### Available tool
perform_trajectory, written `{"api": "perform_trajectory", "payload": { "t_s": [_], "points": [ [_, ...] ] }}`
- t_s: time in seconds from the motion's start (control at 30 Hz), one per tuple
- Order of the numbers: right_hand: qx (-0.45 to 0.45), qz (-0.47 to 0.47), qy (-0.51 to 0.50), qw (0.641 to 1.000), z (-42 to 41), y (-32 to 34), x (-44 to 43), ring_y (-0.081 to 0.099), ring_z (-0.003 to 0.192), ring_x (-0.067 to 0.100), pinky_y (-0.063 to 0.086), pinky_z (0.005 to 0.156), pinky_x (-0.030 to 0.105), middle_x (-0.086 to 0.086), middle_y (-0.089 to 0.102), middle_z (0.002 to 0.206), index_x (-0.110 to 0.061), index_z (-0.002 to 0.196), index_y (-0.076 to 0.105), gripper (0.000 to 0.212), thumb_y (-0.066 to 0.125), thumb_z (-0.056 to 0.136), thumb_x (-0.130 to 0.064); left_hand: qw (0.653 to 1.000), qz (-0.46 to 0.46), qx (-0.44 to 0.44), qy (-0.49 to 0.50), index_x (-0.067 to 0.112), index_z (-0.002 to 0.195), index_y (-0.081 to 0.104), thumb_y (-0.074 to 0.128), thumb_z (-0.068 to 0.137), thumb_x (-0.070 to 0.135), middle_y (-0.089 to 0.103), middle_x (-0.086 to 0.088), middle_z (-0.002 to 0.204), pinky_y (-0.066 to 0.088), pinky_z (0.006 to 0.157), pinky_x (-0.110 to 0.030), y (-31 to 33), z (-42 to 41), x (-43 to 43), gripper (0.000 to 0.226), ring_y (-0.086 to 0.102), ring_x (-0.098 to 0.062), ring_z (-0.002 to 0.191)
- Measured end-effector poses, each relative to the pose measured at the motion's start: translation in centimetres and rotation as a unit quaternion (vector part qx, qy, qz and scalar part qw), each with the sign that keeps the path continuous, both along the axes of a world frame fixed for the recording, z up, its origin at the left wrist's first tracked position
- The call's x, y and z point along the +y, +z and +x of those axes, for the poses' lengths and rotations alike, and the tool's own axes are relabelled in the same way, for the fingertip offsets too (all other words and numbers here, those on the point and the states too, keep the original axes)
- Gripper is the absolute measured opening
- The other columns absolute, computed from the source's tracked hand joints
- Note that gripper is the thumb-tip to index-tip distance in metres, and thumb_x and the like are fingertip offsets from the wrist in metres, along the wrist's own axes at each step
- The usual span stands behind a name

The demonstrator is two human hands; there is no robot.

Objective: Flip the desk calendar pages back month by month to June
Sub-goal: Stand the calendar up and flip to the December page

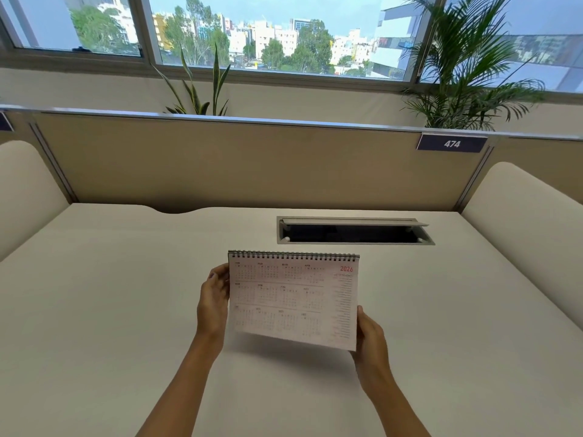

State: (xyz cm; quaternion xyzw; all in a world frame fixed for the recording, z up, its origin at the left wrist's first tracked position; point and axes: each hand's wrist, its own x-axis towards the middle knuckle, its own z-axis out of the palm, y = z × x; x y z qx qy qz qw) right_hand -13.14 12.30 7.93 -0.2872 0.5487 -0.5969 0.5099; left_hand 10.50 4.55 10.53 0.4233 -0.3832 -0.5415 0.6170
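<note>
calendar (293,301) held above desk (110,294), frame centre | left hand (214,299) gripped its left edge | right hand (370,337) gripped lower-right corner | year-overview page faced camera

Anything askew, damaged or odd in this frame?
Nothing damaged. The desk calendar is held off the desk by left hand and right hand, tilted. The cable hatch lid is propped open.

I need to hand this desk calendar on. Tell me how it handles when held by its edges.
The desk calendar is probably light: the left hand and right hand hold it off the desk by the side edges alone. The facing sheet looks thin and likely floppy. The spiral binding should let pages swing freely.
</note>
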Motion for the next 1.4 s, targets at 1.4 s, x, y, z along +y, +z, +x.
{"api": "perform_trajectory", "payload": {
  "t_s": [1.4],
  "points": [
    [0.368, -0.167, -0.339, 0.85, 0.9, 3.1, -4.1, 0.054, 0.098, 0.019, 0.051, 0.084, 0.028, 0.013, 0.052, 0.116, -0.009, 0.113, 0.05, 0.024, 0.058, 0.091, -0.007, 0.999, 0.019, 0.027, -0.01, 0.019, 0.111, 0.059, 0.022, 0.1, 0.027, 0.07, -0.001, 0.109, 0.047, 0.088, -0.031, -0.9, 0.9, -0.4, 0.04, 0.062, -0.018, 0.106]
  ]
}}
